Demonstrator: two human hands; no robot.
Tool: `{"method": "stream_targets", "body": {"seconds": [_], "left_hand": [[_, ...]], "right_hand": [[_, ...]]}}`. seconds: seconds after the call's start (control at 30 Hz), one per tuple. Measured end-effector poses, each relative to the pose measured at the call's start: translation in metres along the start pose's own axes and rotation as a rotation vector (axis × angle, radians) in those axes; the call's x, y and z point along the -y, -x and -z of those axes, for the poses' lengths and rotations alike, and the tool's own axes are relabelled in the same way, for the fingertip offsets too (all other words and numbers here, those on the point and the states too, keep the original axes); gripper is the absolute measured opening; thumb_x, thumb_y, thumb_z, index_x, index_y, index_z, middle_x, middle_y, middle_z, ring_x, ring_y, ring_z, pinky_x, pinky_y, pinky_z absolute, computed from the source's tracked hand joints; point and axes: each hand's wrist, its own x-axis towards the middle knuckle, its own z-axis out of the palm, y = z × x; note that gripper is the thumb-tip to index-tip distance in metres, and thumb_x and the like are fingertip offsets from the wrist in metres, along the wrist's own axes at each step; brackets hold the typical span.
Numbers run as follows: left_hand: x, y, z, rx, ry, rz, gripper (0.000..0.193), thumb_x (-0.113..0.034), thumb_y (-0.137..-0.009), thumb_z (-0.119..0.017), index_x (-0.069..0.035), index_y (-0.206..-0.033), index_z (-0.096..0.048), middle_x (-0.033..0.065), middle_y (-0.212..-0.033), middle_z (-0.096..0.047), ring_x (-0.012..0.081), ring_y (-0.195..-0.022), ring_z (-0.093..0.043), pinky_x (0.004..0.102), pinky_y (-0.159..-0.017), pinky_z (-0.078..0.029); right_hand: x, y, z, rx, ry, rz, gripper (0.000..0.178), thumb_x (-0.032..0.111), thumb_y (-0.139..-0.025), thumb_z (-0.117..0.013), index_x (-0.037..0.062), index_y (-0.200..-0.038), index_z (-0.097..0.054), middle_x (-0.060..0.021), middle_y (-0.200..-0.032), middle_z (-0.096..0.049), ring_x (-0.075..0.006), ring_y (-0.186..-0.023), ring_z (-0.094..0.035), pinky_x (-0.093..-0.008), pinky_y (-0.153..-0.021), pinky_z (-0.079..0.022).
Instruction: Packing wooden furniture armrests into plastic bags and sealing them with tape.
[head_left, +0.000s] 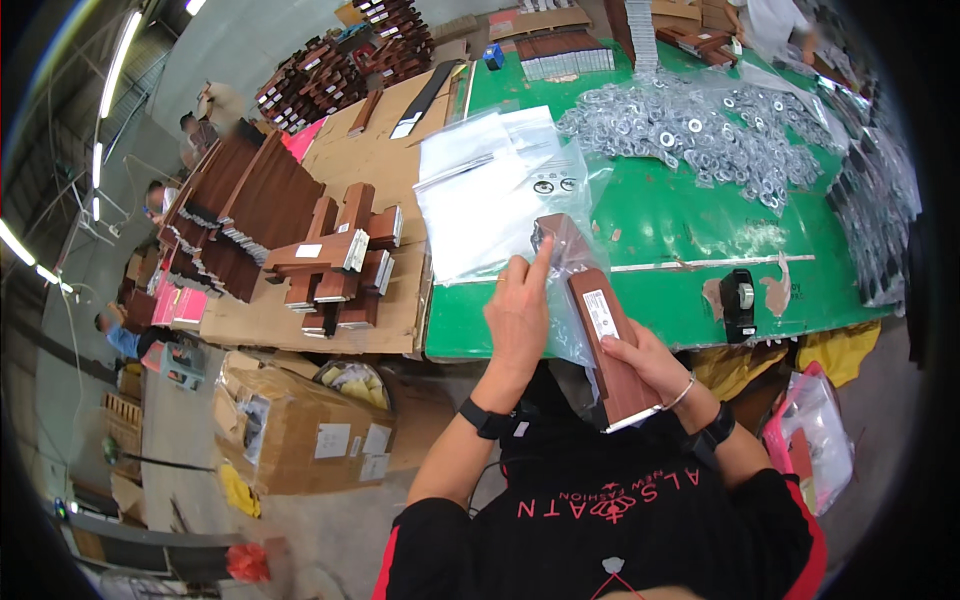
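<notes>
So right hand (655,365) clamps the brown block (618,362), slanting lengthwise just right of the clear bag (568,325), left hand (520,315) on the bag's left, can't tell that grip.

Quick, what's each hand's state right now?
Left hand: partly curled near clear plastic film; grip unclear.
Right hand: closed, holding long brown wood-look bar.

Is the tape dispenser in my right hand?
No, your right hand grips a brown panel; the dispenser rests on the table.
</notes>
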Motion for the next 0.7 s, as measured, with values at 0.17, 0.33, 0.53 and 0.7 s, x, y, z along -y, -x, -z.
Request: {"method": "stream_targets", "body": {"seconds": [0.17, 0.33, 0.53, 0.7], "left_hand": [[-0.007, 0.029, -0.013, 0.115, 0.128, -0.041, 0.075, 0.007, -0.077, -0.055, -0.017, -0.148, -0.046, 0.0108, -0.085, -0.053, 0.0289, -0.068, -0.061, 0.0392, -0.056, -0.050], [-0.027, 0.059, 0.007, 0.241, 0.309, -0.088, 0.067, -0.003, -0.082, -0.060, -0.010, -0.147, -0.046, 0.0109, -0.084, -0.054, 0.0271, -0.072, -0.062, 0.0392, -0.064, -0.051], [-0.062, 0.031, -0.011, 0.223, 0.325, -0.320, 0.058, -0.013, -0.079, -0.065, -0.008, -0.136, -0.057, 0.0091, -0.085, -0.057, 0.0252, -0.078, -0.062, 0.0372, -0.066, -0.051], [-0.087, 0.034, 0.003, 0.329, 0.240, -0.497, 0.063, -0.016, -0.074, -0.070, -0.013, -0.136, -0.058, 0.0095, -0.098, -0.059, 0.0280, -0.086, -0.061, 0.0377, -0.069, -0.050]], "right_hand": [[0.011, 0.008, 0.007, -0.012, -0.310, 0.009, 0.046, 0.029, -0.099, -0.061, 0.0015, -0.134, -0.051, -0.0061, -0.115, -0.064, -0.0147, -0.097, -0.066, -0.0313, -0.082, -0.056], [-0.003, -0.010, 0.019, -0.112, -0.378, -0.024, 0.036, 0.027, -0.100, -0.058, 0.0016, -0.125, -0.058, -0.0069, -0.110, -0.067, -0.0157, -0.095, -0.067, -0.0319, -0.082, -0.056], [-0.059, -0.041, 0.018, -0.076, -0.406, -0.037, 0.041, 0.022, -0.097, -0.064, 0.0026, -0.131, -0.053, -0.0079, -0.122, -0.062, -0.0146, -0.108, -0.060, -0.0302, -0.088, -0.053], [-0.027, -0.056, -0.006, -0.202, 0.524, -0.137, 0.058, 0.028, -0.101, -0.041, 0.0168, -0.157, -0.031, -0.0053, -0.160, -0.035, -0.0230, -0.144, -0.032, -0.0395, -0.122, -0.019]]}}
